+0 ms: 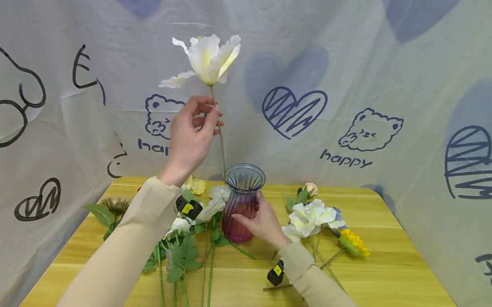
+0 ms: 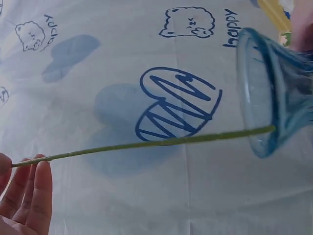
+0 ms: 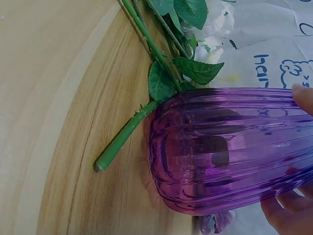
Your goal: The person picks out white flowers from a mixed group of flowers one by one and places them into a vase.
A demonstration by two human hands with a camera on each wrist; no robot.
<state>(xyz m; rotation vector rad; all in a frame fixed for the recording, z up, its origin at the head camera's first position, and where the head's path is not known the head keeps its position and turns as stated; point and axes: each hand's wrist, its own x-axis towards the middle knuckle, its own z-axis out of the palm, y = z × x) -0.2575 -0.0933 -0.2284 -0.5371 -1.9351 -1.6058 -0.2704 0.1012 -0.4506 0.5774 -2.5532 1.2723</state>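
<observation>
My left hand (image 1: 194, 132) pinches the thin stem of a white artificial flower (image 1: 210, 60) between thumb and fingers, bloom upward. In the left wrist view the stem (image 2: 146, 144) runs across to the vase, where its lower end overlaps the flared rim (image 2: 247, 93); whether it touches the glass I cannot tell. The ribbed glass vase (image 1: 237, 228), bluish at the mouth and purple-pink below, stands upright on the table. Around its side curl the thumb and fingers of my right hand (image 1: 266, 220). The right wrist view shows the purple body (image 3: 220, 152) with no stems inside.
Left of the vase lie several artificial flowers with green stems (image 1: 211, 274) and leaves (image 1: 178, 259). To the right are white blooms (image 1: 311, 216), a yellow sunflower (image 1: 352, 243) and a pale pink bud (image 1: 311, 188). A printed cloth (image 1: 361, 77) hangs behind the wooden table (image 1: 396, 274).
</observation>
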